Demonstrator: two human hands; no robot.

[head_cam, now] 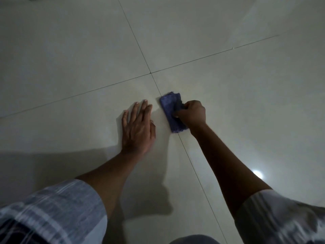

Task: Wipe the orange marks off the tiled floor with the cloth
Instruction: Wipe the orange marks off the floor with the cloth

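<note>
A folded blue cloth [172, 111] lies flat on the pale tiled floor [246, 103], right over a grout line. My right hand [192, 113] is shut on the cloth's right edge and presses it down. My left hand [138, 127] rests flat on the tile just left of the cloth, fingers spread, holding nothing. A faint yellowish smear [182, 88] shows on the tile just beyond the cloth; no clear orange marks are visible in the dim light.
Dark grout lines cross at a joint [150, 73] beyond the cloth. A bright light reflection [257, 178] sits on the floor at the right. My plaid sleeves fill the bottom corners, and shadows fall across the near floor.
</note>
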